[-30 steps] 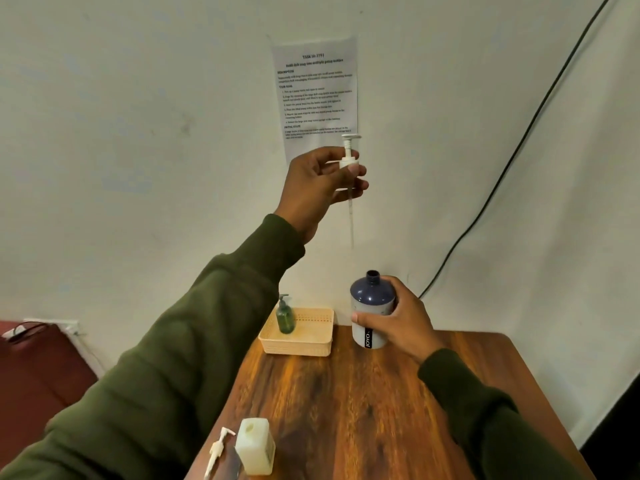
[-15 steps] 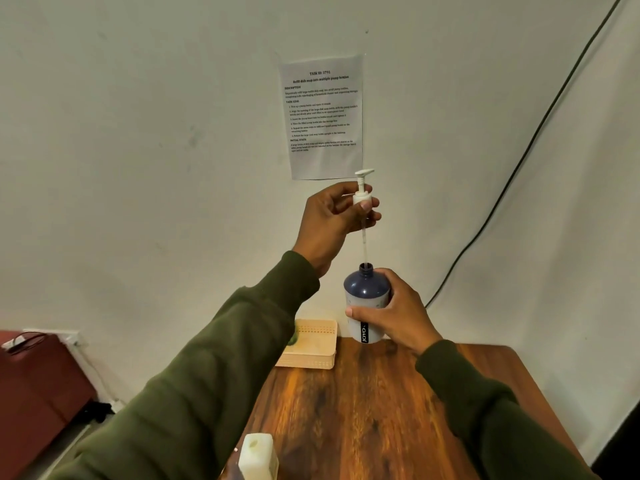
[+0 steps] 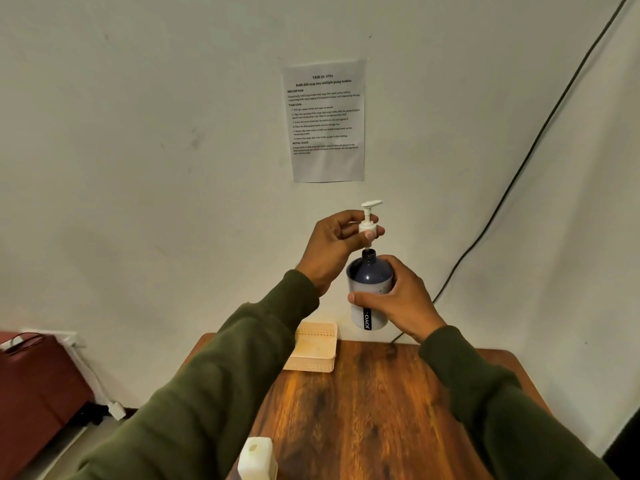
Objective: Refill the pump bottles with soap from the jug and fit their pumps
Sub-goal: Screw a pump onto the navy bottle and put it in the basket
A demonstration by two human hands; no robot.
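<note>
A dark blue pump bottle [image 3: 367,277] with a pale lower half and a black JOYO label is held upright above the back of the table by my right hand [image 3: 398,299]. My left hand [image 3: 332,247] pinches the collar of a white pump [image 3: 369,220] just above the bottle's open neck. The pump's tube runs down into the neck; its collar sits a little above the rim. The white soap jug [image 3: 258,459] stands at the table's near edge, cut off by the frame's bottom.
A beige plastic basket [image 3: 317,348] sits at the table's back left, partly behind my left sleeve. The wooden table [image 3: 363,410] stands against a white wall with a printed sheet [image 3: 325,121] and a black cable [image 3: 519,168]. A dark red object [image 3: 34,393] lies low left.
My left hand has lowered the pump from high above the bottle, and its tube has gone into the neck. My right hand has lifted the bottle off the table.
</note>
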